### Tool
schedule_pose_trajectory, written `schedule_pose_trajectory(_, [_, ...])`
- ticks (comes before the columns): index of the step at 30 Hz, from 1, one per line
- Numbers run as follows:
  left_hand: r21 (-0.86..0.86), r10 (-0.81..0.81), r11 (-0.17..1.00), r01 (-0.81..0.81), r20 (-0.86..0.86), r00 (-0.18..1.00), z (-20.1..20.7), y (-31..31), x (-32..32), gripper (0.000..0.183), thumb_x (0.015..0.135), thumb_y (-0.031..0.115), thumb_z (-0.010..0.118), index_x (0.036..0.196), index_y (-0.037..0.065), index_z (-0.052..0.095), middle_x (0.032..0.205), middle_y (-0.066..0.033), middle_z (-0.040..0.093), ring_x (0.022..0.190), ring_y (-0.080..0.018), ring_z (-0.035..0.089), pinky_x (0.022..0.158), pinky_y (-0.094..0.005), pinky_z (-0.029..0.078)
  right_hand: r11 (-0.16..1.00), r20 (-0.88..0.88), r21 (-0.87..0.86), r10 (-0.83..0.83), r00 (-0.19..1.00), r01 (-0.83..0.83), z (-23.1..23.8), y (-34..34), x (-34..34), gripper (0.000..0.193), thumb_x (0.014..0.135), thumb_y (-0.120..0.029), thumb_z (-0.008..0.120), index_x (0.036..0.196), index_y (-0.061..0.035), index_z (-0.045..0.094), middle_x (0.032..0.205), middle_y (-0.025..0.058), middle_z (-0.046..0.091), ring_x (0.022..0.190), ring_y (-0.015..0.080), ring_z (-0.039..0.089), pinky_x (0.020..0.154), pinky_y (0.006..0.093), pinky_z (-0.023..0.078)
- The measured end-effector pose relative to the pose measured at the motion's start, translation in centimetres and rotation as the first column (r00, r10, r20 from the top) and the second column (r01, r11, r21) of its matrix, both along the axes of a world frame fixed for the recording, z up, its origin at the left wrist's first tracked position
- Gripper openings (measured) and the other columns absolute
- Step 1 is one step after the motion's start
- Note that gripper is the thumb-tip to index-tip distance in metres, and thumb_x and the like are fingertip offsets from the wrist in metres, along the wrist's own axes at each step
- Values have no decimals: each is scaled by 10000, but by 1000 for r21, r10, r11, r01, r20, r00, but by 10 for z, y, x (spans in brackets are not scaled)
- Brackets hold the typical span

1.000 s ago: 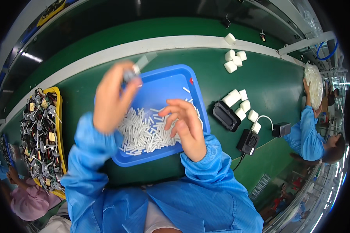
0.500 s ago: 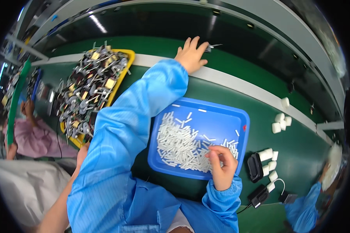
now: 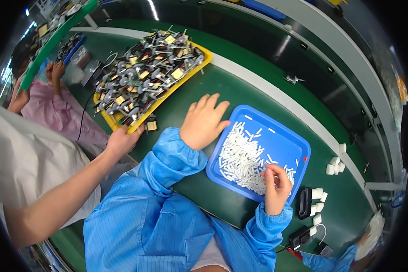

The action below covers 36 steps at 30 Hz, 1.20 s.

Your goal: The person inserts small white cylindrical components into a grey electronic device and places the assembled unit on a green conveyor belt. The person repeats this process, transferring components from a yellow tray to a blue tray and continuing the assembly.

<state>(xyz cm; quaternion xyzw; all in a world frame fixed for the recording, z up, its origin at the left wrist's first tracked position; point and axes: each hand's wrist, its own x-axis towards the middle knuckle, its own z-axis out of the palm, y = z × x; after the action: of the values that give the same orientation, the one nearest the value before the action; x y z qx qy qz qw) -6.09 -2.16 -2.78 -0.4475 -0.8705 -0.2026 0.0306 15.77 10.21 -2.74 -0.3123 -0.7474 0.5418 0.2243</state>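
My left hand (image 3: 203, 120) hovers over the green bench just left of a blue tray (image 3: 222, 189). Its fingers are spread and hold nothing. Over the tray's near right part is my right hand (image 3: 277, 189), with thumb and forefinger pinched together. Whatever may be between those fingertips is too small to make out. Short white tubes (image 3: 242, 158) fill much of the tray's left and near side in a loose heap. A small part with metal leads (image 3: 293, 79) lies on the dark green belt (image 3: 263, 54) beyond the pale rail.
A yellow tray (image 3: 167, 95) heaped with wired parts stands at left; a co-worker's hand (image 3: 124, 139) touches its near edge. Right of the blue tray are white blocks (image 3: 335, 166), a black holder (image 3: 305, 203) and a black adapter (image 3: 300, 236). Another person's hands (image 3: 55, 71) show far left.
My left hand has drawn back from the belt to beside the blue tray, leaving the small part there. My right hand stays pinched over the tubes. The view has shifted. The co-worker's hand shows at the yellow tray.
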Motion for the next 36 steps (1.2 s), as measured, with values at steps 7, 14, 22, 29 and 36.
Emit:
schedule_pose_trajectory(7, [232,-165,960,158,12,986,-17,-37,45,372,738,117,655,1095,69,560,1203,-172,513,1151,-383,468,948,-448,403,701,-307,565,669,677,-436,102,-39,8,166,632,-33,596,776,-28,677,764,81,671,632,211,606,608,300,502])
schedule_pose_trajectory(14, [57,230,973,-224,-332,915,-62,-95,19,612,730,124,685,1292,56,454,1338,-274,379,1203,-436,402,975,-475,336,735,-509,516,677,532,-441,140,-92,22,63,758,-128,641,786,-108,695,731,-31,627,647,89,577,603,216,465])
schedule_pose_trajectory(22, [69,251,968,-242,-247,936,-72,-45,-3,201,772,206,676,879,59,589,1106,-160,530,904,-338,535,728,-430,453,755,-360,597,554,751,-271,151,-97,45,149,762,-315,702,786,-168,705,739,-94,634,644,38,557,532,164,436])
schedule_pose_trajectory(29, [168,9,986,12,-119,993,-66,-60,40,217,701,122,716,761,38,525,812,-86,526,786,-296,502,683,-377,424,750,-467,660,458,756,-47,121,-103,30,103,790,-251,667,752,-156,680,734,-70,641,616,38,562,538,137,449])
schedule_pose_trajectory(36, [203,191,956,-210,105,976,-45,-61,54,393,749,251,701,1057,53,560,928,-126,523,891,-318,511,732,-390,443,484,-187,870,501,845,-95,134,-72,48,172,867,-296,566,774,-220,690,739,-99,627,646,28,566,710,174,477])
